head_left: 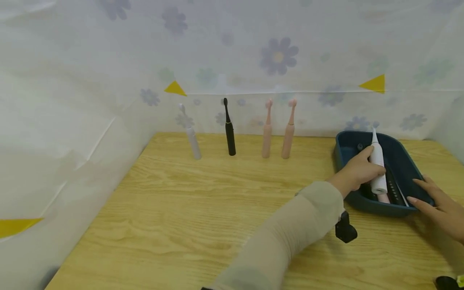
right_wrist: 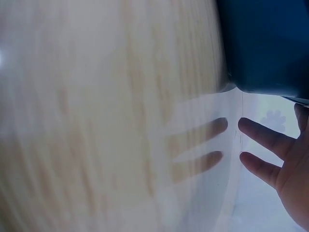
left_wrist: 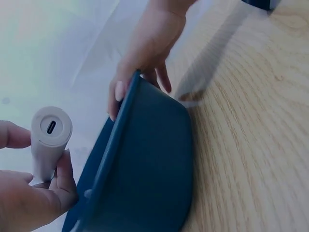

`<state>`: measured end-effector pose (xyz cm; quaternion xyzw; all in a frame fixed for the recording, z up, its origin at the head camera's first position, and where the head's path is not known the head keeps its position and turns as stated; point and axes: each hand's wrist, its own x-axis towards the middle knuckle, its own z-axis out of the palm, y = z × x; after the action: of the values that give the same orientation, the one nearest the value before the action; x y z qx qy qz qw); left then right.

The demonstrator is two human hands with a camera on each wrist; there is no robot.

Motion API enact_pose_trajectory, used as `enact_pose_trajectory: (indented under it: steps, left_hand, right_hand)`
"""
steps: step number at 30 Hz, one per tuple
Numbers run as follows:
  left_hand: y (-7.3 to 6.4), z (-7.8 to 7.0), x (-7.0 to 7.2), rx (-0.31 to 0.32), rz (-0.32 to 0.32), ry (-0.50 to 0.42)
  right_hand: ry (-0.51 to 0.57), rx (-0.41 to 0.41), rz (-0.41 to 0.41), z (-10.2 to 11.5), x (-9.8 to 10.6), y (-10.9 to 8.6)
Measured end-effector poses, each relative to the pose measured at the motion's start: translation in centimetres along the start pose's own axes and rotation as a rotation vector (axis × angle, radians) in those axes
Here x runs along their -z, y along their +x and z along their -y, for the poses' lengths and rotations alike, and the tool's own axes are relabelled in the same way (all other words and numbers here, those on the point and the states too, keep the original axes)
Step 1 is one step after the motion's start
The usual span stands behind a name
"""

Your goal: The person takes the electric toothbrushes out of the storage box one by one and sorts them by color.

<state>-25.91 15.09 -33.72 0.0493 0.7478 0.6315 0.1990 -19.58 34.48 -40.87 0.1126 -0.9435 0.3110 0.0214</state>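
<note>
In the head view my left hand (head_left: 357, 169) pinches a white electric toothbrush (head_left: 377, 161) by its handle over a dark blue bin (head_left: 413, 161). The brush head points toward the back wall. A round base with a charging slot shows on this toothbrush (left_wrist: 50, 128) in the left wrist view. My right hand (head_left: 440, 205) rests at the bin's right rim, thumb and a finger over the edge. Two other straight fingers (right_wrist: 263, 135) stretch out beside the bin's outer wall in the right wrist view. Inside the bin lie a pink handle (head_left: 383, 198) and dark items, partly hidden.
Along the back of the wooden table (head_left: 181, 209) stand a pale grey toothbrush (head_left: 193, 141), a black one (head_left: 230, 137) and two pink ones (head_left: 266, 139). Behind them rises a flowered sheet (head_left: 224, 52) with yellow tape triangles (head_left: 375, 84).
</note>
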Motion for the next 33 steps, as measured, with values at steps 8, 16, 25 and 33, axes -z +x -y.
enact_pose_trajectory:
  steps: [8, 16, 25, 33]
  left_hand:
    - [-2.1, -1.3, 1.2, -0.078, 0.099, -0.153]
    - [-4.3, -1.8, 3.1, -0.13, 0.178, -0.29]
    - [-5.9, -2.3, 5.6, -0.222, 0.331, -0.51]
    - [-7.2, -2.2, 8.1, -0.269, 0.402, -0.569]
  right_hand:
    - [-0.034, 0.004, -0.023, -0.6, 0.0, -0.1]
    - [-0.024, -0.004, 0.0, -0.8, -0.3, -0.4]
    - [-0.014, -0.002, -0.018, -0.7, -0.2, 0.0]
    - [-0.004, 0.015, -0.024, -1.1, -0.1, 0.0]
